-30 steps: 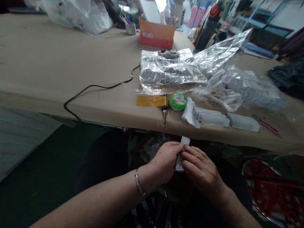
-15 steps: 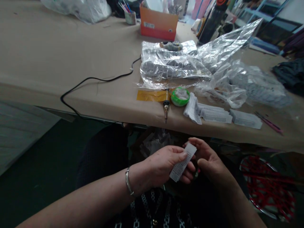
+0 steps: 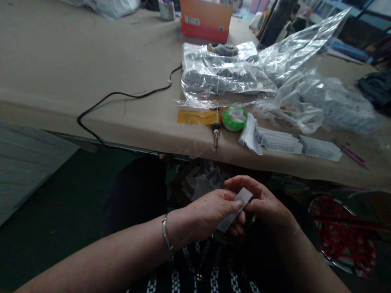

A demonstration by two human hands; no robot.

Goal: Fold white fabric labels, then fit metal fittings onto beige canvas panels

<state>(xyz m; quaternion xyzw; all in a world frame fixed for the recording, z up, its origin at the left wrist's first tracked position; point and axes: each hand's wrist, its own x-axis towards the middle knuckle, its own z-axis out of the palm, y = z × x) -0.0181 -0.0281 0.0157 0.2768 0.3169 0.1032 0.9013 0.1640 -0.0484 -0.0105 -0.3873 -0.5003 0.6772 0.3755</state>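
A person sits at the near edge of a broad tan worktop [image 3: 61, 73], both hands held low over the lap, below the worktop's edge. The left hand [image 3: 210, 213] and the right hand [image 3: 264, 203] meet around one small white printed label [image 3: 234, 210]. The left hand pinches the label between thumb and fingers; the right hand curls close against the label's upper end, touching it. The label is tilted, its upper end toward the right hand. One thin metal bangle [image 3: 165, 238] circles the left wrist.

On the worktop, just beyond the hands, one soldering iron [image 3: 216, 134] lies with its tip pointing at the near edge, over a strip of yellow tape [image 3: 195, 117]. One black cable [image 3: 122, 95] loops away from it to the left. Just beside the iron to the right stands one round green tub [image 3: 234, 118] with something white inside. Next to that lie three flat stacks of white labels [image 3: 279, 142], side by side. Behind them lie crumpled clear plastic bags [image 3: 226, 77], at least three, though their edges overlap too much for a sure count. One orange cardboard box [image 3: 206, 18] stands at the far side. One red wire basket [image 3: 345, 240] sits low at the right, below the worktop.
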